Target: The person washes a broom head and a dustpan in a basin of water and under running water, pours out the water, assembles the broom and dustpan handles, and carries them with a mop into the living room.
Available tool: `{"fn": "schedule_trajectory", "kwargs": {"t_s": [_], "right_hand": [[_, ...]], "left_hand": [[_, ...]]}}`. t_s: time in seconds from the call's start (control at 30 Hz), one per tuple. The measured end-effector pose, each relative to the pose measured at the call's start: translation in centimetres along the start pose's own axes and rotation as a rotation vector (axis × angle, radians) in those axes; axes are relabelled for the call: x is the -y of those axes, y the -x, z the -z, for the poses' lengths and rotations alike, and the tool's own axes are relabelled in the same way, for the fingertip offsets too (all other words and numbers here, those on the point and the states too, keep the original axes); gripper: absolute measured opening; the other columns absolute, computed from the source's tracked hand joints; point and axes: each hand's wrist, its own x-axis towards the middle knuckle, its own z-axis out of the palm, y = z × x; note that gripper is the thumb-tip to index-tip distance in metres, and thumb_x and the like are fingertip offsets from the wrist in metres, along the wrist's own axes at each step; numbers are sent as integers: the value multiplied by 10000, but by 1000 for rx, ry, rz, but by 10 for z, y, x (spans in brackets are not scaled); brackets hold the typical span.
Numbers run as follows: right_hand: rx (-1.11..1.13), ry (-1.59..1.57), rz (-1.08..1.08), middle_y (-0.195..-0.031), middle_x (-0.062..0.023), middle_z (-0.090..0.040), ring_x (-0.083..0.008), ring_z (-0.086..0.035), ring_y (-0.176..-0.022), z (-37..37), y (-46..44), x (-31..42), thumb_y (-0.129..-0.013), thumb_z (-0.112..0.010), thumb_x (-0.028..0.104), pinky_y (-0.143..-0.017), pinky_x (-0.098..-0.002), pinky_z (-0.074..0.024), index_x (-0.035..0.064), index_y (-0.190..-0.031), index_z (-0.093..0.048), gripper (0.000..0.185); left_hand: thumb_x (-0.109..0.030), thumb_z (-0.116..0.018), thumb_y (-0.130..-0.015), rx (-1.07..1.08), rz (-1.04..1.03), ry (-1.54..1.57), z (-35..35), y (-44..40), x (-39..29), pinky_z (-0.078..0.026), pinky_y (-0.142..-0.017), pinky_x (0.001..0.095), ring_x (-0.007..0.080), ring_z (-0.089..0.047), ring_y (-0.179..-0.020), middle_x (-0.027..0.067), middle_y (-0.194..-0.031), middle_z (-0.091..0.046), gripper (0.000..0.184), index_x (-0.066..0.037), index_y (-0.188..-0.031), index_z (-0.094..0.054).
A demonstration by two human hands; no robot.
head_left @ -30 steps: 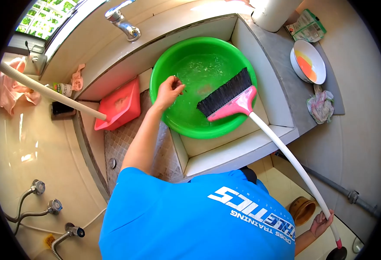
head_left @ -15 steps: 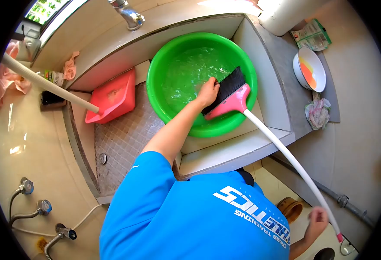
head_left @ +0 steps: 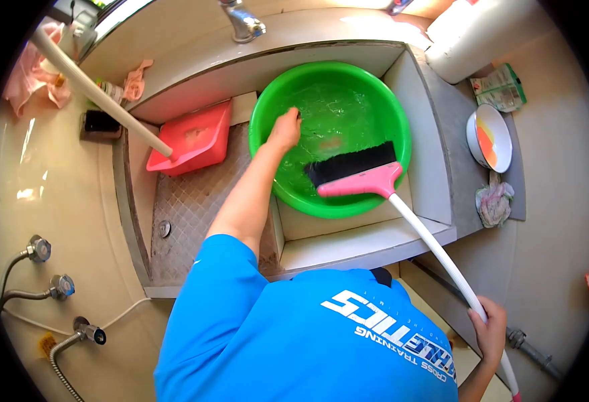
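My right hand [head_left: 490,328] is closed round the white handle of a broom [head_left: 435,248], toward the lower right. The broom's pink head and black bristles lie over the front right part of a green basin [head_left: 257,120] of water. Over the basin's left side is my left hand [head_left: 286,127], apart from the bristles. Its fingers are curled inward; a small dark spot shows at them, and what they hold, if anything, is hidden.
The basin sits in a tiled sink [head_left: 194,228] beside a pink dustpan [head_left: 197,144] with a long white handle. A tap [head_left: 244,23] stands behind. Right of the sink are a white bowl [head_left: 477,137], a green-white packet [head_left: 499,87] and a crumpled bag [head_left: 494,204].
My left hand has moved left, away from the bristles. My right hand has closed round the broom handle. The broom head has turned more level.
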Motion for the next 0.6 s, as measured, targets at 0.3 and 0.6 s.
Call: {"fn": "schedule_trajectory", "kwargs": {"t_s": [0.3, 0.6], "right_hand": [[299, 85, -186, -604, -62, -509, -98, -518, -574, -29, -77, 39, -858, -515, 130, -502, -282, -391, -9, -864, -581, 154], [267, -241, -260, -561, 55, -424, -38, -378, -485, 0, -63, 38, -898, -474, 177, -438, -208, -308, 30, -963, -604, 206]], "left_hand": [[-51, -457, -792, 377, 104, -448, -4, 17, -9, -452, -851, 431, 387, -533, -987, 186, -1193, -468, 267, 20, -1006, -598], [-157, -470, -814, 28, 185, 86, 4, 6, 7, -454, -771, 440, 389, -568, -860, 233, -877, -600, 208, -4, -870, -600]]}}
